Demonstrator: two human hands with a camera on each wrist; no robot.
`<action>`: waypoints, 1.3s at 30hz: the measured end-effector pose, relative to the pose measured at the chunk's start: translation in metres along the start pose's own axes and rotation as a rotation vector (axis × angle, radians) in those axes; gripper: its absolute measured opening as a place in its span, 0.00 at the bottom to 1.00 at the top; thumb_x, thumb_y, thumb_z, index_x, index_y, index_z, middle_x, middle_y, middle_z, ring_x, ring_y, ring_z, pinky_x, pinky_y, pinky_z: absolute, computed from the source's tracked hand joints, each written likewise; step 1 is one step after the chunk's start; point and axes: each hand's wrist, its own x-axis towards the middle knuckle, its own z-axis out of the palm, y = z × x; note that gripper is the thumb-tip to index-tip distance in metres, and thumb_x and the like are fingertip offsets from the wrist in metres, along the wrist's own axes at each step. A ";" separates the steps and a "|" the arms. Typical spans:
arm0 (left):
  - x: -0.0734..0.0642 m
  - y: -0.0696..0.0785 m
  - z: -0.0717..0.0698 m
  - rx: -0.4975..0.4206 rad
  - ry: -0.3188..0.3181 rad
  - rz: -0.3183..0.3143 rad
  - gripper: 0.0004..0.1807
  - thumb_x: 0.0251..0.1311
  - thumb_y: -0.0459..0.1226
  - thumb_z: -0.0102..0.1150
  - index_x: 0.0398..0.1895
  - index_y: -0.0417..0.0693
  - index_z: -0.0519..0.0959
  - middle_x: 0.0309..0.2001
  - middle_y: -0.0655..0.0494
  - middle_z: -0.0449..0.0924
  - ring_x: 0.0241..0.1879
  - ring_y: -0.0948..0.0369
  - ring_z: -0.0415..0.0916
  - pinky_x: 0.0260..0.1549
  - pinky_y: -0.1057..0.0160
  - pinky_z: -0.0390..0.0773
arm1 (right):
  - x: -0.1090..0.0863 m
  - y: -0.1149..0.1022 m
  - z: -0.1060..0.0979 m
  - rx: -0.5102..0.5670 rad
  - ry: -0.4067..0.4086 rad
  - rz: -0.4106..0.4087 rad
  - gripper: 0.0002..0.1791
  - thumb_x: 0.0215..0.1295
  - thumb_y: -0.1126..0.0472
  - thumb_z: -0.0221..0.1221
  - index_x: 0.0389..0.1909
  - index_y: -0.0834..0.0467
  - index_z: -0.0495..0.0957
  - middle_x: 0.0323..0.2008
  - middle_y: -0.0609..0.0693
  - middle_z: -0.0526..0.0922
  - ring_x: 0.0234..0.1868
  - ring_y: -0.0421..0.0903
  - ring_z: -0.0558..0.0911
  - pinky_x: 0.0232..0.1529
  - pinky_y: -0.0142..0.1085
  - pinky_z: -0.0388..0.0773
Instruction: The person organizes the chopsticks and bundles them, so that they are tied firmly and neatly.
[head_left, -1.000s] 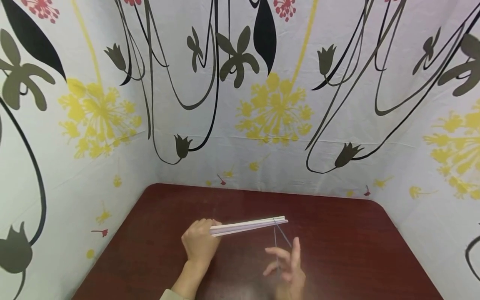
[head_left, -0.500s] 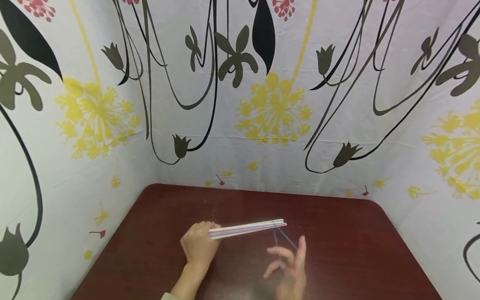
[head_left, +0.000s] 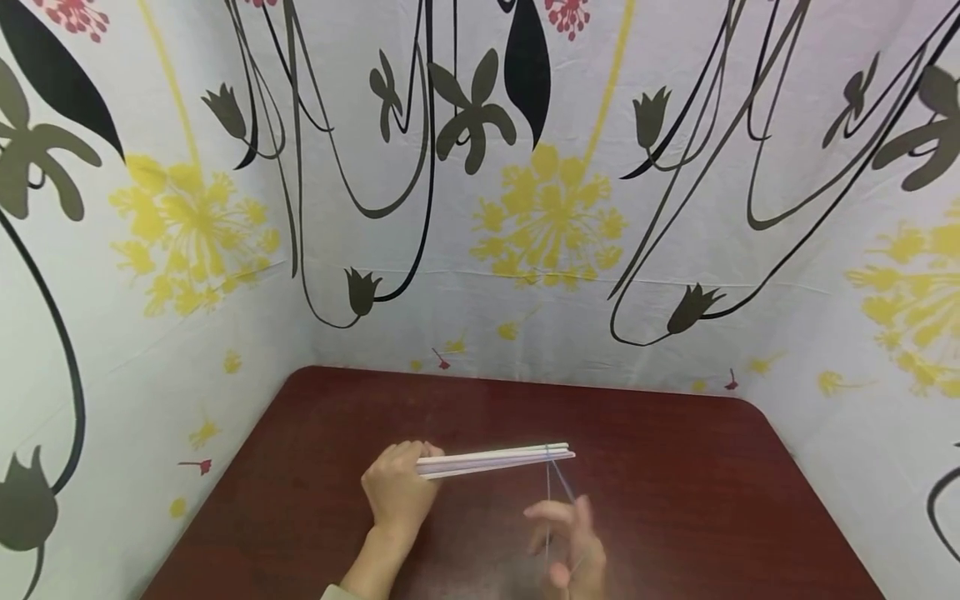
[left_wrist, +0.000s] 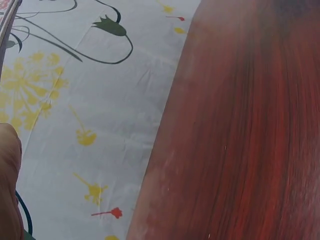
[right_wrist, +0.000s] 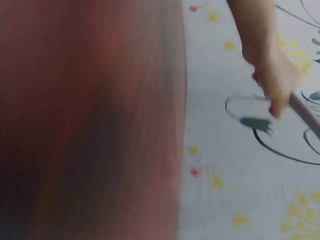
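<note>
A bundle of thin white sticks [head_left: 487, 460] is gripped at one end by my left hand [head_left: 401, 483], back of the hand upward. The bundle points right above the table. Near its far end a thin blue-grey band [head_left: 563, 479] loops around the sticks, and two taut strands run down from it to my right hand [head_left: 573, 546]. The fingers of that hand are bent around the strands, partly blurred. In the left wrist view, part of the left hand [left_wrist: 9, 180] shows at the edge. The right wrist view shows the left hand [right_wrist: 277, 80] holding the sticks [right_wrist: 305, 116].
A dark red wood-grain table [head_left: 697, 475] spreads beneath both hands. White cloth printed with flowers [head_left: 555, 333] hangs behind it and along both sides, close to the table's edges.
My right hand has shifted slightly left and down, its raised index finger now lower and more bent. The sticks' far end has dipped a little. My left hand keeps its grip.
</note>
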 end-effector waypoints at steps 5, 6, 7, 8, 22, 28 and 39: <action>0.000 0.000 0.001 0.008 0.022 0.040 0.17 0.43 0.37 0.54 0.05 0.59 0.60 0.09 0.66 0.54 0.12 0.69 0.44 0.08 0.70 0.45 | -0.026 -0.006 0.003 0.267 0.166 0.436 0.29 0.83 0.58 0.25 0.77 0.65 0.55 0.51 0.51 0.83 0.15 0.45 0.76 0.11 0.38 0.67; 0.001 0.000 0.001 0.011 0.024 0.049 0.17 0.43 0.38 0.53 0.05 0.58 0.60 0.09 0.67 0.54 0.13 0.69 0.44 0.08 0.71 0.45 | -0.029 -0.008 0.003 0.249 0.170 0.529 0.31 0.82 0.56 0.22 0.75 0.64 0.60 0.49 0.49 0.84 0.16 0.43 0.77 0.12 0.37 0.70; 0.001 0.000 0.000 0.017 0.029 0.059 0.16 0.43 0.38 0.53 0.05 0.58 0.60 0.09 0.66 0.54 0.13 0.69 0.44 0.09 0.71 0.44 | -0.029 -0.009 0.001 0.266 0.167 0.586 0.33 0.82 0.54 0.22 0.72 0.63 0.66 0.48 0.48 0.84 0.16 0.41 0.78 0.13 0.35 0.72; 0.002 -0.001 -0.001 0.019 0.036 0.067 0.16 0.43 0.38 0.52 0.05 0.58 0.60 0.09 0.66 0.53 0.13 0.70 0.43 0.09 0.71 0.44 | -0.029 -0.007 -0.002 0.310 0.160 0.629 0.34 0.82 0.52 0.21 0.69 0.62 0.71 0.47 0.47 0.85 0.16 0.40 0.78 0.16 0.33 0.74; 0.023 0.000 -0.013 -0.103 0.196 0.256 0.21 0.54 0.37 0.49 0.06 0.56 0.58 0.09 0.66 0.52 0.14 0.71 0.42 0.11 0.73 0.45 | 0.019 0.005 -0.051 -0.116 -0.143 0.972 0.09 0.69 0.68 0.58 0.30 0.58 0.84 0.20 0.47 0.80 0.15 0.39 0.76 0.17 0.37 0.76; 0.009 -0.002 -0.011 -0.112 0.058 0.074 0.15 0.42 0.38 0.53 0.05 0.58 0.64 0.08 0.67 0.58 0.11 0.70 0.47 0.08 0.73 0.46 | 0.002 0.003 -0.033 -0.131 0.062 0.867 0.15 0.54 0.81 0.65 0.39 0.65 0.76 0.19 0.46 0.80 0.13 0.38 0.73 0.13 0.34 0.72; 0.005 -0.002 -0.014 -0.042 -0.196 -0.071 0.16 0.36 0.40 0.63 0.05 0.61 0.65 0.08 0.66 0.63 0.08 0.66 0.53 0.08 0.66 0.54 | 0.007 0.023 -0.030 -0.379 -0.344 -0.142 0.16 0.66 0.54 0.63 0.40 0.65 0.86 0.25 0.49 0.83 0.22 0.35 0.78 0.26 0.21 0.74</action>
